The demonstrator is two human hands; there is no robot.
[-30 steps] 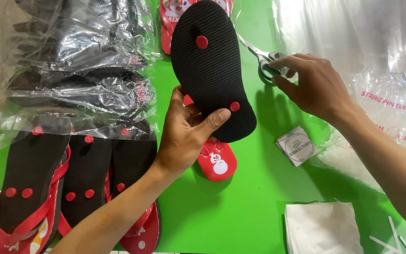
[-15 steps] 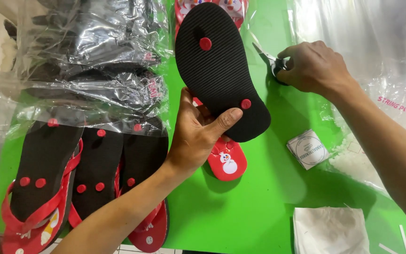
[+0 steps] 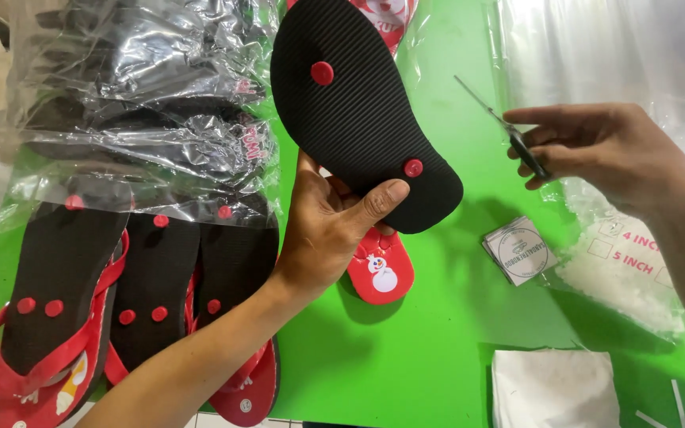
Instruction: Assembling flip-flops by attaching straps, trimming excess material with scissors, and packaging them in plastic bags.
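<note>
My left hand holds a flip-flop up with its black ribbed sole facing me; red strap plugs show at the toe and at the heel by my thumb. Under it a second flip-flop lies on the green table, red top with a white snowman figure. My right hand is to the right of the sole and grips small scissors, blades pointing up-left toward the sole, a little apart from it.
Several flip-flops lie sole-up at the lower left, partly under clear plastic bags of more sandals. A small stack of square labels, a bag of white ties and a white sheet sit on the green table.
My right hand has lifted from the table's far right with the scissors and turned their blades toward the sole. The held flip-flop stays about where it was.
</note>
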